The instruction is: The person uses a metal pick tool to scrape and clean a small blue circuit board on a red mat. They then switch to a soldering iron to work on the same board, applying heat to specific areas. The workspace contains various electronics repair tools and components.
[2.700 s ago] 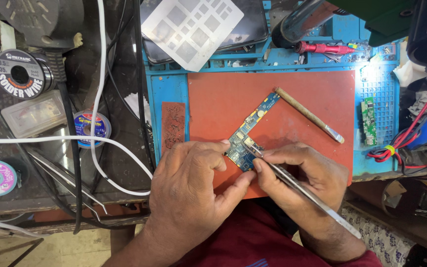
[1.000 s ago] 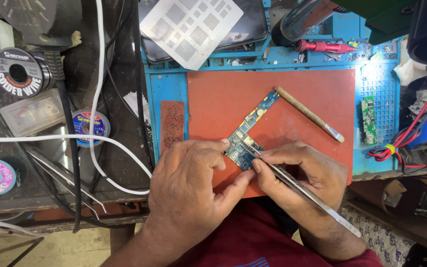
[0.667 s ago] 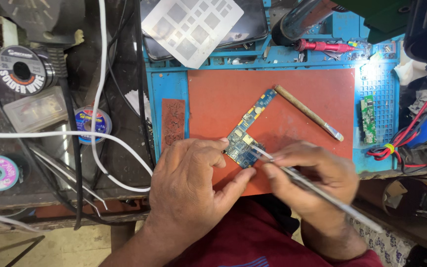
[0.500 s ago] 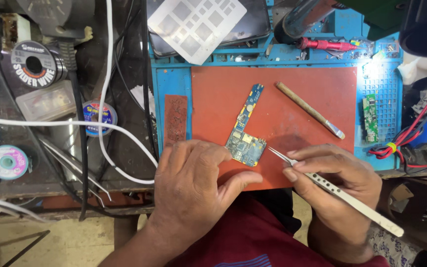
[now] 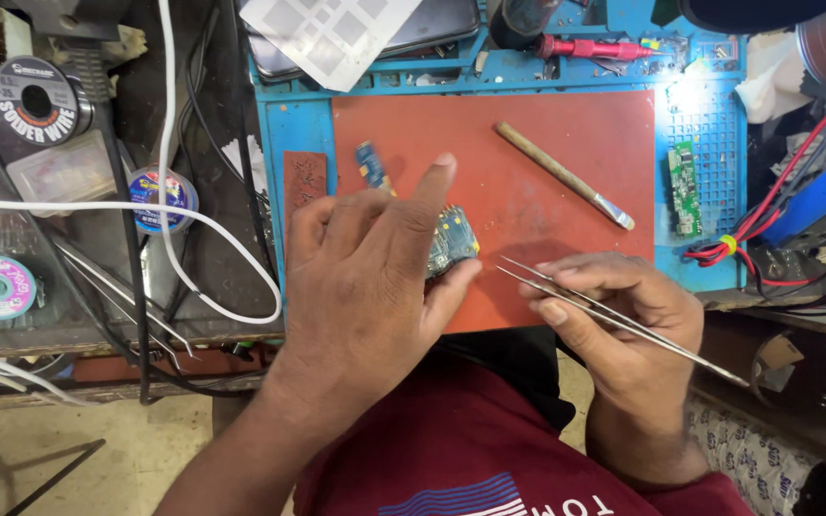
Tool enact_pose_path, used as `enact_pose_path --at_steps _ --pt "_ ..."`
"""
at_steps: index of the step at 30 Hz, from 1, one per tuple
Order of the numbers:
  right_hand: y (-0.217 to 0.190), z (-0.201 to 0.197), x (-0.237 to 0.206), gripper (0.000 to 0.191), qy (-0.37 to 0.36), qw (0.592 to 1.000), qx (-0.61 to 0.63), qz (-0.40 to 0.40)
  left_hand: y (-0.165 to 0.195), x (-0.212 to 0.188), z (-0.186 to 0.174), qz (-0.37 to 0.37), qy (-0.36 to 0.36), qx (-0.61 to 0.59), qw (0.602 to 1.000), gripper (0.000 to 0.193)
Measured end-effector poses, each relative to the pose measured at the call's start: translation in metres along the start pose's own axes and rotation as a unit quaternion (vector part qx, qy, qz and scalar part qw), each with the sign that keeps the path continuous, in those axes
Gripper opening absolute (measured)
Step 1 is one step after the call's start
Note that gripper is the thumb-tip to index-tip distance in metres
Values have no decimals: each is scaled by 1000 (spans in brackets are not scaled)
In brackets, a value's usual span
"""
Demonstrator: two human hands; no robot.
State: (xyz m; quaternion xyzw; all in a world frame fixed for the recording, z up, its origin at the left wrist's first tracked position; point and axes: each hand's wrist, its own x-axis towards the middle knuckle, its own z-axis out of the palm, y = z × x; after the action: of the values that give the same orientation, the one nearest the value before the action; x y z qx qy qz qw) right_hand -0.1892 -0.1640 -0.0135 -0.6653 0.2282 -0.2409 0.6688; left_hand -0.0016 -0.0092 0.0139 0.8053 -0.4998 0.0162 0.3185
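My left hand (image 5: 375, 268) grips a long blue circuit board (image 5: 451, 241) between thumb and fingers and lifts it on edge over the red work mat (image 5: 566, 124); the index finger sticks out straight. The board's narrow far end (image 5: 369, 164) shows above my fingers. My right hand (image 5: 614, 306) holds steel tweezers (image 5: 566, 291), their tips pointing left, a short way from the board and apart from it.
A brush-like tool with a tan handle (image 5: 562, 174) lies on the mat. A small green board (image 5: 684, 189) rests on the blue mat at right. Solder wire spools (image 5: 38, 101), spare tweezers (image 5: 117, 296), white cable (image 5: 160, 143) and red wires (image 5: 767, 229) crowd the sides.
My left hand has turned and lifted the board from flat on the mat. The tweezers have drawn back to the right, away from the board.
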Motion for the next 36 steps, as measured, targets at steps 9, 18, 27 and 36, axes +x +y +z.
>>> enact_pose_path --at_steps 9,18,27,36 --pt "12 -7 -13 24 -71 994 67 -51 18 -30 -5 -147 -39 -478 865 53" --pt "31 -15 -21 16 -80 971 212 -71 16 -40 -7 -181 37 -429 884 28" --pt "22 -17 -25 15 -121 975 183 -34 24 -41 -9 -104 -51 -425 897 14" --pt "25 -15 -28 15 -124 984 113 -57 23 -47 4 -61 2 -356 932 15"
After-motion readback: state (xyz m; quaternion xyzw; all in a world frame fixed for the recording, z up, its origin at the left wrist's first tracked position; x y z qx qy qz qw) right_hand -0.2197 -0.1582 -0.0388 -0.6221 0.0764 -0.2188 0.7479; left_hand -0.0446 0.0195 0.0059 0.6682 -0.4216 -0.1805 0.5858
